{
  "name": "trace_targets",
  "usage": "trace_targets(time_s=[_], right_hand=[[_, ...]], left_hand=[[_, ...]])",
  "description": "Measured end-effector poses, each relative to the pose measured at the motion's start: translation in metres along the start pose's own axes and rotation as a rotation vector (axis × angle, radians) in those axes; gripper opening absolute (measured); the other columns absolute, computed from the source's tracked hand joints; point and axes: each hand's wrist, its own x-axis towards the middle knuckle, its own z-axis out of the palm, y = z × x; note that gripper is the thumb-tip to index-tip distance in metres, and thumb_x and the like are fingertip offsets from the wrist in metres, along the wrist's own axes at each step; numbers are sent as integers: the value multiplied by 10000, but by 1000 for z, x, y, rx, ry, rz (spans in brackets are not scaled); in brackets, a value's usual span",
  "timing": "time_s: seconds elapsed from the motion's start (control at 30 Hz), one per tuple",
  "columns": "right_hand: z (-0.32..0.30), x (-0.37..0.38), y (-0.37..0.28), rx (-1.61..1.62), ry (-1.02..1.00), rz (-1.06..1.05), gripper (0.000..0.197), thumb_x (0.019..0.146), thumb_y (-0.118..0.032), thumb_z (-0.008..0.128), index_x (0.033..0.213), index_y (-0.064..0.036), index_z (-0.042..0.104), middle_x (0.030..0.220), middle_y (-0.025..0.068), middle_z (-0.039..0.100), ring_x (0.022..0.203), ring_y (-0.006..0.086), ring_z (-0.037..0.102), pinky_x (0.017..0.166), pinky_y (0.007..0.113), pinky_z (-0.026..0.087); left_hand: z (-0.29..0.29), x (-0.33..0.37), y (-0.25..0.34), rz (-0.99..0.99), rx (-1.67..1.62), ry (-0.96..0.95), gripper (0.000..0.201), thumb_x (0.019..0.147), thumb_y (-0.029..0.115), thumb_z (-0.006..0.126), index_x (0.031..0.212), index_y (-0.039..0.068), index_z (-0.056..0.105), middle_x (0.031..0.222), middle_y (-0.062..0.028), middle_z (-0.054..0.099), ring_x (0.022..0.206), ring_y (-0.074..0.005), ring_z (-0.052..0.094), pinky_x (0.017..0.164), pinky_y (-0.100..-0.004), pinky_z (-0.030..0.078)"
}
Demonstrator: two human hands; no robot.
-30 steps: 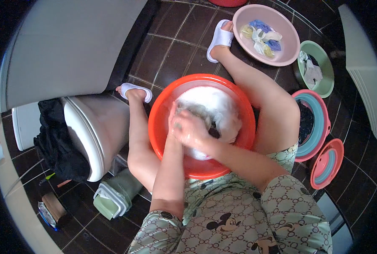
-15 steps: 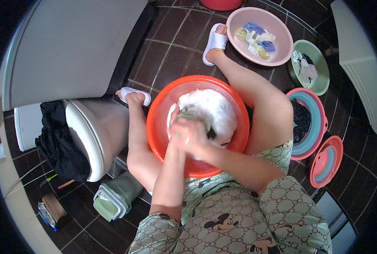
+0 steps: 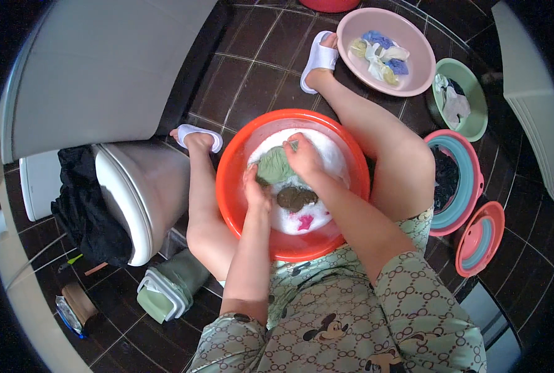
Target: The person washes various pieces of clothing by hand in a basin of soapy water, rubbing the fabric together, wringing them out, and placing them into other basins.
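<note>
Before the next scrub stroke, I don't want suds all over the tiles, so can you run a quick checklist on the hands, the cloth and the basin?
1. Both hands on the cloth: ok. The left hand and right hand grip the green cloth.
2. Cloth over the basin: ok, it sits inside the red basin.
3. Basin steady: ok, flat on the tiles between the legs.
4. Suds contained: ok, the foam lies inside the rim.
5. Other pieces in the wash: ok, a brown item and a pink item lie in the foam.
6. Water depth: cannot tell, foam hides it.
</note>
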Motion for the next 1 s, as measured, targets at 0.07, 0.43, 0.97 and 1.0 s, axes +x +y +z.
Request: trace_targets(time_s=[0.07,0.43,0.97,1.0], right_hand=[[20,-9,2,-216,85,-98,372,824,-318,607,1111,-93,533,971,217,602,919,389,589,778,446,487],[67,14,67,-589,-718,-18,344,830,-241,564,1122,-59,565,1066,205,608,987,365,586,817,454,478],[-7,-90,-84,-83,-248,-363,162,734,-244,632,857,-139,623,942,147,591,891,360,600,792,453,489],[-18,-95,-71,-8,-186,-455,151,714,-230,648,817,-128,606,908,125,580,881,342,603,780,452,487]], left_hand=[[-14,14,-13,35,227,78,288,883,154,531,1158,75,495,1091,-83,572,996,-231,574,857,-379,475],[-55,66,-62,-318,752,368,335,835,223,553,1080,-5,559,1019,-144,586,891,-274,566,732,-406,480],[-23,31,18,-752,-382,-1025,539,881,495,500,1186,54,549,1132,-151,591,1009,-299,561,887,-454,459],[55,-30,26,-524,16,-281,464,879,472,510,1148,97,556,1020,-138,610,877,-265,590,781,-436,496]])
